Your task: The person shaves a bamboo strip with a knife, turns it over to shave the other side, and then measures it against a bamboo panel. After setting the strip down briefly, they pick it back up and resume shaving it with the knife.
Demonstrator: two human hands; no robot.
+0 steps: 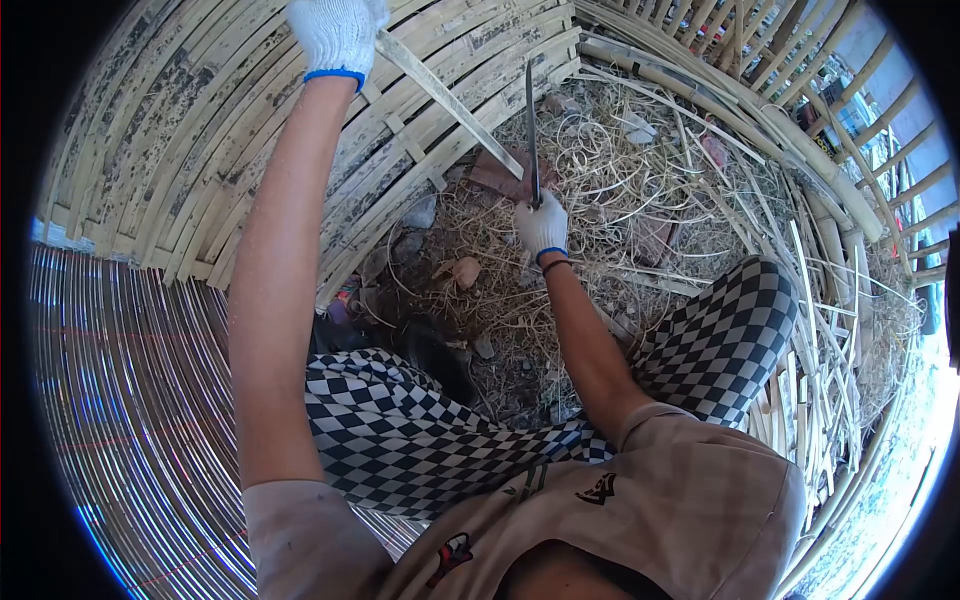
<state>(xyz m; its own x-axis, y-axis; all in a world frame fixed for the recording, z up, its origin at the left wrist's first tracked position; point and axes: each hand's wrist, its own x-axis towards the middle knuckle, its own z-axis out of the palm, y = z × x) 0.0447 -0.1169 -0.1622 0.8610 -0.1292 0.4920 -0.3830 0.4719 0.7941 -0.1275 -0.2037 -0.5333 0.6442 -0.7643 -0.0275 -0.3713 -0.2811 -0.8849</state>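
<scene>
My left hand (338,38), in a white knit glove with a blue cuff, is raised at the upper left. It is closed around one end of a long flat bamboo strip (440,95), and its fingers are partly cut off by the frame's top edge. The strip slants down to the right, its lower end close to the blade of a long dark knife (531,120). Gloved likewise, my right hand (542,226) is closed on the knife's handle, with the blade pointing away from me. A reddish brick (495,175) lies on the ground behind that hand.
Curled bamboo shavings (600,165) litter the ground between my legs. A woven bamboo panel (200,110) curves along the left. Thick bamboo poles (700,90) and loose strips (815,330) lie to the right. A slatted surface (130,420) spreads at the lower left.
</scene>
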